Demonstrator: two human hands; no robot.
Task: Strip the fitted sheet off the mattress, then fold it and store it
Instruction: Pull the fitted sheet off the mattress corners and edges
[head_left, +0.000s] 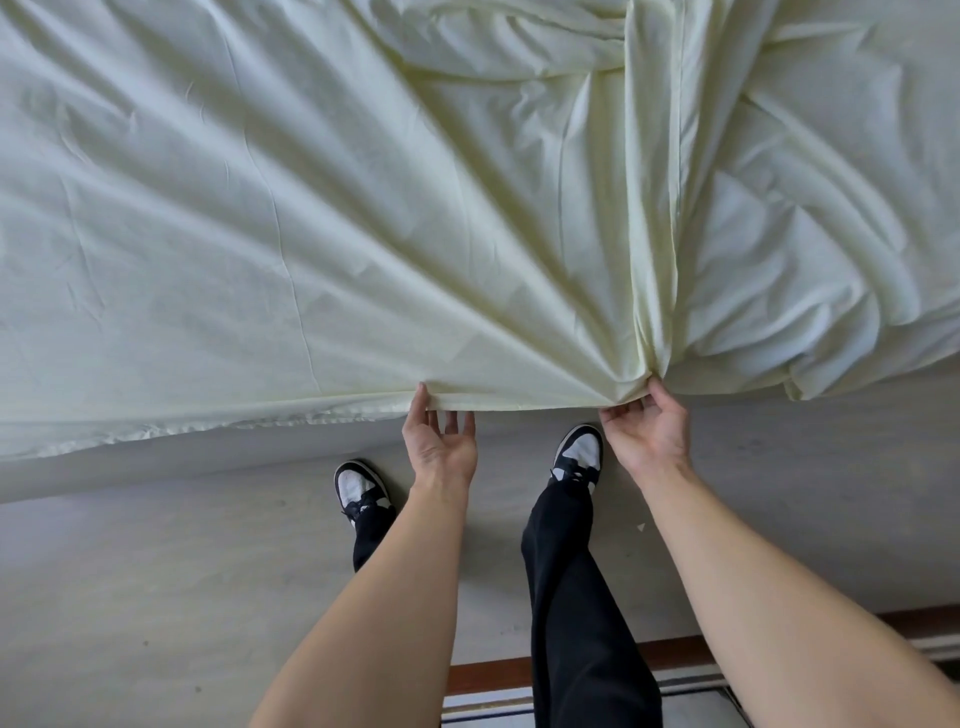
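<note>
Head view, steeply downward, close over sheet edge

Both forearms are bare down to the left hand and the right hand, with no sleeves, watch or rings in view. The legs wear black trousers with loose, long cuffs. The sneakers are black and white with black laces.

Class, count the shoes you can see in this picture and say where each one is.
2. One shoe stands on the floor left of the left hand. The other shoe stands between the two hands, just left of the right hand. Trouser legs partly cover both.
</note>
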